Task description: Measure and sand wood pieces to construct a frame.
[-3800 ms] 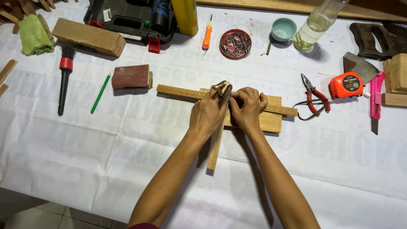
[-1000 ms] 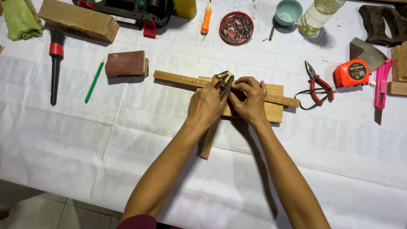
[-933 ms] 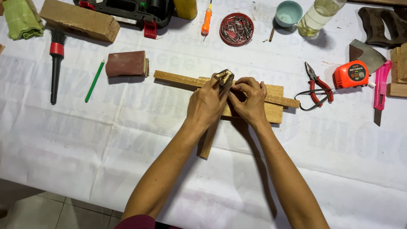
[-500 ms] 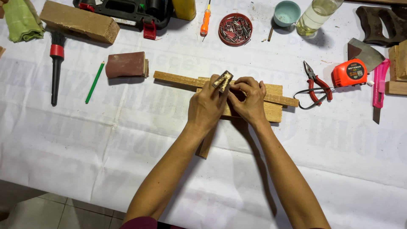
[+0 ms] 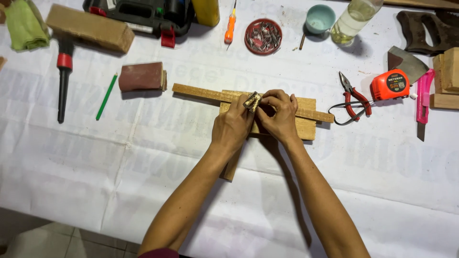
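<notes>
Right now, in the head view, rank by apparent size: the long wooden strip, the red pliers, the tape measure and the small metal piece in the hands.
1. Long wooden strip, partly hidden by the hands.
2. Red pliers.
3. Tape measure.
4. Small metal piece, pinched between left hand and right hand.

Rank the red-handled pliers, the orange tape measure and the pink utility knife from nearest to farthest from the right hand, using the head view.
Measured from the right hand:
1. Red-handled pliers: nearest, just to its right on the white table cover.
2. Orange tape measure: farther right and slightly up, past the pliers.
3. Pink utility knife: farthest, near the right edge, beside the wooden blocks.
</notes>
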